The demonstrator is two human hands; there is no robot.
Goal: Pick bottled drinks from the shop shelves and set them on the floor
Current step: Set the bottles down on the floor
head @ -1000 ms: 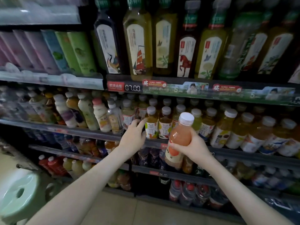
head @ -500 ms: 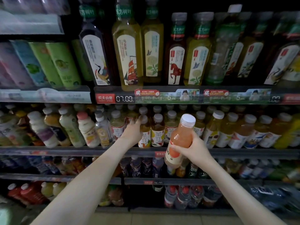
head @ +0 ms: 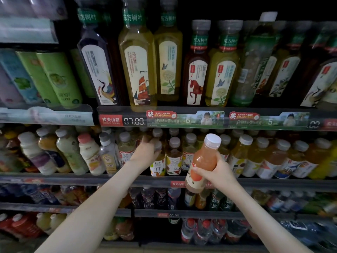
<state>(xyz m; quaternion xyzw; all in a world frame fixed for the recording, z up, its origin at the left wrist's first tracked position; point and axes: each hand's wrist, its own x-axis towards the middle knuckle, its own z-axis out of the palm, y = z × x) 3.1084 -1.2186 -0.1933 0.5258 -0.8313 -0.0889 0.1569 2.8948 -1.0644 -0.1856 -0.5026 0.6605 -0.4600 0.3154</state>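
While the right hand (head: 217,172) had its fingers clamped on the orange bottle (head: 207,154) before the middle shelf (head: 73,179), the left hand (head: 145,152) sat on a shelved tea bottle (head: 157,167), grip too blurred to tell: picking step, next probably needing a firm close and lift-out.

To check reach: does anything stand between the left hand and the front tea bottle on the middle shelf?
Nothing visible does. The left hand is at the top of the tea bottle; neighbouring bottles stand beside it, not in front.
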